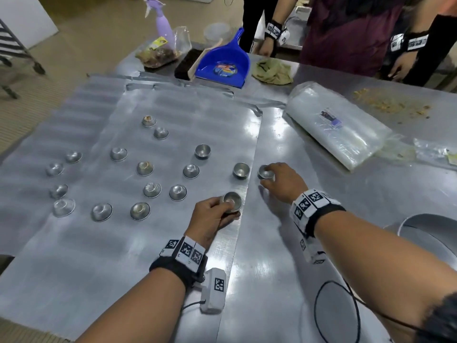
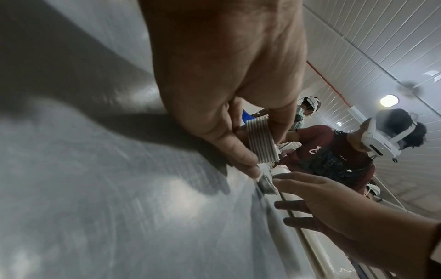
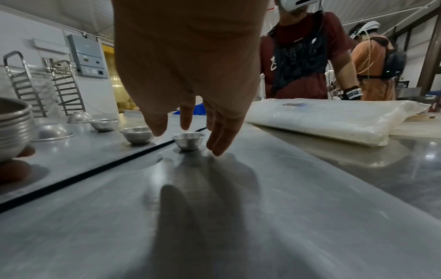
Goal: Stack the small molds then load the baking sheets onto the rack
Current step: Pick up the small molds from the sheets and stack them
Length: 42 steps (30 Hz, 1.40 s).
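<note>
Head view
- Left hand (image 1: 210,219): gripping a stack (image 1: 232,201) of nested molds, fingers curled round it, at the right edge of the sheet (image 1: 118,243).
- Right hand (image 1: 282,181): reaching over a lone mold (image 1: 265,172) sitting upright on the table (image 1: 284,280), just off the sheet; fingers spread round it, not yet clamping.
- Loose molds (image 1: 144,168): lying scattered over the sheet, many upside down, a few upright, well apart from each other.
- Rack (image 1: 14,53): showing at far left on the floor, well apart from the table.
- Clutter: dustpan (image 1: 222,63), spray bottle (image 1: 162,26), bag (image 1: 338,125) sitting at the far side.

Left wrist view
- Stack (image 2: 261,139): showing many ribbed rims packed together, pinched between thumb and fingers (image 2: 229,149).
- Right hand (image 2: 339,203): coming in from the lower right, fingers straight and apart beside a mold (image 2: 266,184).

Right wrist view
- Fingers (image 3: 219,136): hanging loose and parted around the mold (image 3: 188,140); touching or not, cannot tell.
- Next mold (image 3: 137,134): standing upright just across the sheet edge.
- Stack (image 3: 14,130): held at far left.

Progress
- Done: part of the stacking, judging by the rims in the stack.
- Left: well over a dozen molds needing gathering; sheets not yet loaded onto the rack.
</note>
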{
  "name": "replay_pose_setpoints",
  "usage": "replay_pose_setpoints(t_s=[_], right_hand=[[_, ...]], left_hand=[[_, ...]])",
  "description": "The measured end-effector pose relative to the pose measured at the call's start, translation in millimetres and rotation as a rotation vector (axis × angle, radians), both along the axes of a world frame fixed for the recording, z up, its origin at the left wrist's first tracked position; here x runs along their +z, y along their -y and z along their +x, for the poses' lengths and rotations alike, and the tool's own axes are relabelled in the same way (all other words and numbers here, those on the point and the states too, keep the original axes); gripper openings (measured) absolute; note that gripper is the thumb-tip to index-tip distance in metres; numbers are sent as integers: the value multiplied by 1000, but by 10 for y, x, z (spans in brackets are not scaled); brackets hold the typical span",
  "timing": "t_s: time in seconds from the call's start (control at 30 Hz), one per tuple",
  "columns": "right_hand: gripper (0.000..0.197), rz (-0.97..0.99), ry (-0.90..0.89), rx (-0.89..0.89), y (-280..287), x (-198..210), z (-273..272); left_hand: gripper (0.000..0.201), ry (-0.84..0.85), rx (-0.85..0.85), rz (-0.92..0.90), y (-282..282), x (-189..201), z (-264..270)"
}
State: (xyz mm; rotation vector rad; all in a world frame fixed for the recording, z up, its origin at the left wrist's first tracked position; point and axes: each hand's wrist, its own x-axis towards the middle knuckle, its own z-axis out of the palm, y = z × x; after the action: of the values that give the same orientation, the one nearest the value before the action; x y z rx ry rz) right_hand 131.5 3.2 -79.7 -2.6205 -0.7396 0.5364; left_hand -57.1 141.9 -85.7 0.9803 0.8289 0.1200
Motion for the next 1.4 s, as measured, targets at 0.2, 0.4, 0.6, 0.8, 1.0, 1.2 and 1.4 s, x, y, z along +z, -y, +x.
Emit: replay_pose_setpoints(t_s=[0.2,0.4,0.6,0.8,1.0,1.2,1.4], right_hand=[[34,-35,26,4,-137,-130,119],[63,-73,39,-15,-113,-188,88],[38,-129,124,21,95,-212,-103],[46,63,55,-11,265,-65,-342],[51,415,4,71,115,294,-905],[57,373,12,71,-2,111,-1154],[81,341,-41,94,-59,96,-1201]], left_hand=[[25,14,-42,3,-55,-71,-4],[24,22,-60,37,-47,-109,-2],[21,25,-41,54,16,-35,1],[18,13,21,46,71,107,-43],[26,-10,78,-7,86,224,-54],[24,11,31,41,97,218,-79],[14,67,3,60,40,121,-167]])
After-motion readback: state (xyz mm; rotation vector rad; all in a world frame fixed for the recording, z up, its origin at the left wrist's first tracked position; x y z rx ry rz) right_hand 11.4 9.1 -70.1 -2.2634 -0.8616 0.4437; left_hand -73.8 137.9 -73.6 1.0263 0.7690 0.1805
